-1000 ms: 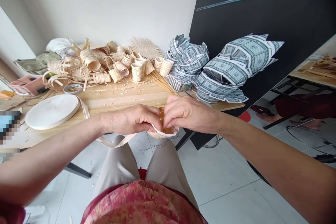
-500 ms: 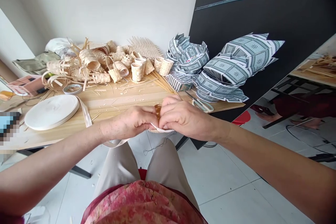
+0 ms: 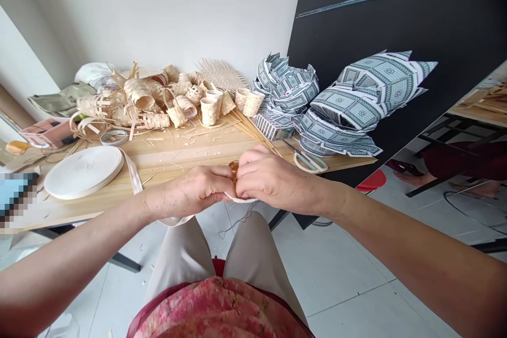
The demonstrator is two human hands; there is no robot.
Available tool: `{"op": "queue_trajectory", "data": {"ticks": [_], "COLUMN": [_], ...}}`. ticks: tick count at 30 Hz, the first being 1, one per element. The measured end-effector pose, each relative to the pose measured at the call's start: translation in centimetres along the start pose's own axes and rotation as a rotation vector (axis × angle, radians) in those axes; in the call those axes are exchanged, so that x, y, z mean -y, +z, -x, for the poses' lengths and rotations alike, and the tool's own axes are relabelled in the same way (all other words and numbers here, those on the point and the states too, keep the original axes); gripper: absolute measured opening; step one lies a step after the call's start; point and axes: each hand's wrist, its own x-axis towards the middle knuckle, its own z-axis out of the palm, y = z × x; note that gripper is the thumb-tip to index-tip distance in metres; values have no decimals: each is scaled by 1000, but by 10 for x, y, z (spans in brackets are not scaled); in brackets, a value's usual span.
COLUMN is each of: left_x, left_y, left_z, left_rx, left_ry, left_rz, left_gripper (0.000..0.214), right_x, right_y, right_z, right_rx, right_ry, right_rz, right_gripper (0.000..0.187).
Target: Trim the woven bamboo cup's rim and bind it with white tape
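Above my knees, at the table's front edge, my left hand (image 3: 204, 185) and my right hand (image 3: 269, 177) are closed close together. Both pinch a small brown woven piece (image 3: 234, 168), mostly covered by the fingers. White ribbon (image 3: 242, 200) runs along its lower rim, pressed under my fingertips. A length of the same pale ribbon (image 3: 176, 221) hangs below my left wrist. It seems to lead back to a large white ribbon roll (image 3: 85, 169) lying flat on the left. Thin dark thread (image 3: 240, 219) dangles in loops beneath the hands.
Scissors (image 3: 311, 162) lie at the table's right, beside folded patterned paper shapes (image 3: 348, 103). Woven bamboo pieces and small baskets (image 3: 208, 111) are heaped along the wall. A tape roll (image 3: 114, 138) and pink box (image 3: 49, 132) sit left. Bamboo scraps litter the wooden table (image 3: 166, 156).
My right hand has shifted slightly left and its fingers have curled further over the rim. My left hand keeps its pinch. The whole view has moved a little.
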Motion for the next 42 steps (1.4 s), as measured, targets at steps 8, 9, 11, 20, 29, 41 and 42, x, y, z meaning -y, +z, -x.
{"op": "queue_trajectory", "data": {"ticks": [8, 9, 11, 20, 29, 41, 42], "left_x": [-1, -1, 0, 7, 21, 54, 56], "left_y": [-1, -2, -1, 4, 8, 20, 20], "left_z": [5, 5, 5, -1, -9, -16, -16], "left_rx": [-41, -36, -27, -95, -84, -190, -206], "left_ry": [30, 26, 17, 2, -39, -191, -201], "left_rz": [-134, -145, -159, -353, -583, -640, -635], "left_gripper": [22, 23, 23, 20, 29, 23, 23], "right_x": [7, 8, 7, 1, -9, -26, -27], "right_y": [-10, -11, -11, 0, -1, 25, 30], "right_z": [-4, -4, -4, -6, -3, 39, 45], "right_rx": [-3, -16, -26, -32, -48, -131, -168], "right_ry": [36, 33, 28, 64, 475, 852, 859], "right_rz": [170, 197, 215, 225, -145, -1506, -1562], "right_gripper": [20, 18, 17, 18, 19, 8, 10]}}
